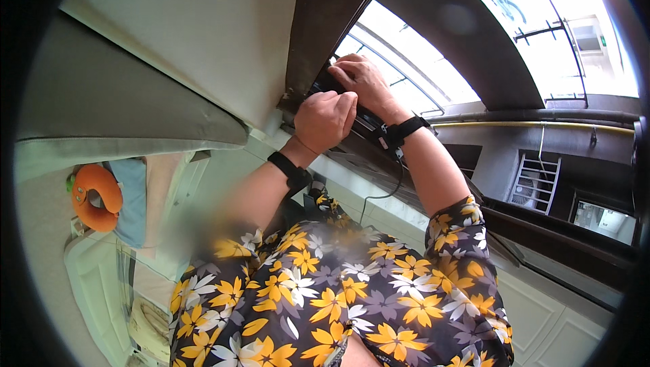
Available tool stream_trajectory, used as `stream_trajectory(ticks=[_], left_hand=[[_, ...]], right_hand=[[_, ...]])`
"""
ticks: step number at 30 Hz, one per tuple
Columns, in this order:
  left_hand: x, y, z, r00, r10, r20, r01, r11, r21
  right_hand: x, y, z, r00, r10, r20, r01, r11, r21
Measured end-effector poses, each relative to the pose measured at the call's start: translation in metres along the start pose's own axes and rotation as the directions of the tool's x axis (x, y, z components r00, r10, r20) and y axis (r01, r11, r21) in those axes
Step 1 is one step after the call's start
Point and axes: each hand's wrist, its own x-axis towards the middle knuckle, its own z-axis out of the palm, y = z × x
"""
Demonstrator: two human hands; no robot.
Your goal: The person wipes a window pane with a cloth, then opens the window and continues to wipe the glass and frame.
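At the dark window frame (330, 1), my left hand (323, 120) is closed in a fist, thumb pressed over the curled fingers; whatever it holds is hidden. Just beyond it, my right hand (365, 81) reaches to the corner between the frame and the sill. Its fingers are bent together around a spot by a small white bit (332, 61), too small to name. Both wrists wear black straps, the left strap (290, 170) and the right strap (404, 131). A thin dark cable (401, 181) hangs from a small box at the right strap.
A pale curtain (135, 96) hangs to the left. An orange ring-shaped plush pillow (97, 198) lies beside blue cloth (132, 201) lower left. Outside the window are metal bars (565, 49), a yellow pipe (528, 124) and a white grille (535, 181) on the opposite wall.
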Motion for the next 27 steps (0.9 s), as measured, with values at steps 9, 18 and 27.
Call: stream_trajectory(ticks=[9, 18, 27], left_hand=[[-0.001, 0.000, 0.002, 1.000, 0.001, -0.029, -0.001, 1.000, 0.014], [-0.003, -0.005, 0.001, 1.000, -0.012, 0.001, 0.012, 0.999, 0.031], [0.001, -0.002, 0.003, 1.000, -0.003, -0.020, 0.003, 0.999, 0.035]], right_hand=[[0.031, 0.012, 0.004, 0.951, -0.083, 0.299, 0.185, 0.926, -0.330], [0.025, 0.008, -0.025, 0.917, 0.399, 0.009, -0.395, 0.911, -0.120], [0.028, 0.026, 0.023, 0.947, 0.299, 0.121, -0.310, 0.946, 0.093]])
